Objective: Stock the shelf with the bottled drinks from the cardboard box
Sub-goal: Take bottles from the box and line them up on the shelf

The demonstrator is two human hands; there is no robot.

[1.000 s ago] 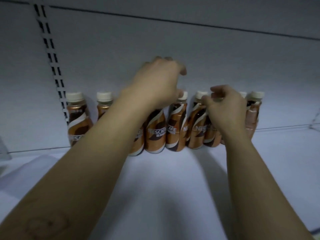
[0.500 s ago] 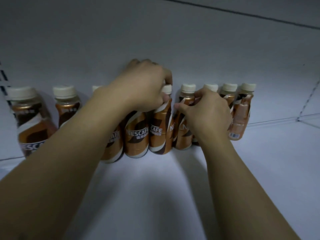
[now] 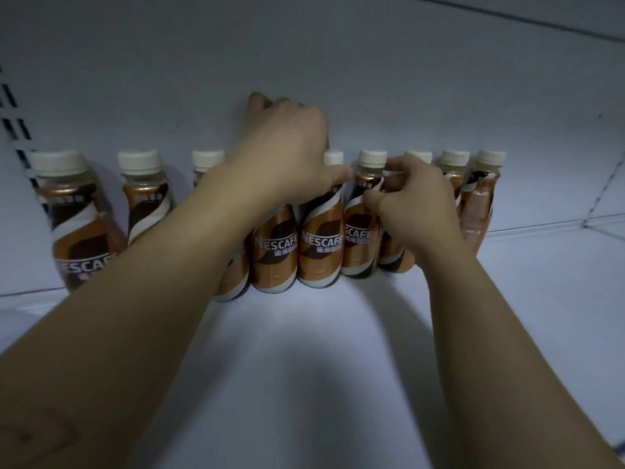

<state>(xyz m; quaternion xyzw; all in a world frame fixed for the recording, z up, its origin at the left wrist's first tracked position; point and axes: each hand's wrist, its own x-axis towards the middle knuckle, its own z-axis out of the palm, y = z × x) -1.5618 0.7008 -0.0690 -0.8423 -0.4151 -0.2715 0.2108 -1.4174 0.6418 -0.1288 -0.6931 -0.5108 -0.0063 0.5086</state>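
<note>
Several brown Nescafé bottles with cream caps stand in a row along the back of a white shelf (image 3: 304, 367). My left hand (image 3: 287, 157) is curled over the top of one middle bottle (image 3: 274, 252), hiding its cap. My right hand (image 3: 412, 201) has its fingers around the neck and shoulder of a neighbouring bottle (image 3: 360, 231), whose cap shows above my fingers. One more bottle (image 3: 320, 245) stands between the two hands. The cardboard box is out of view.
Two bottles stand apart at the left (image 3: 77, 225) (image 3: 145, 198). The row ends at the right with a paler bottle (image 3: 478, 211). A slotted upright (image 3: 17, 137) runs up the left of the white back panel (image 3: 338, 62). Bare shelf extends right (image 3: 558, 282).
The view has moved closer and shifted right along the shelf. My right hand has slid left from the bottles on the right onto the middle bottle's neck. My left hand stays on its bottle top.
</note>
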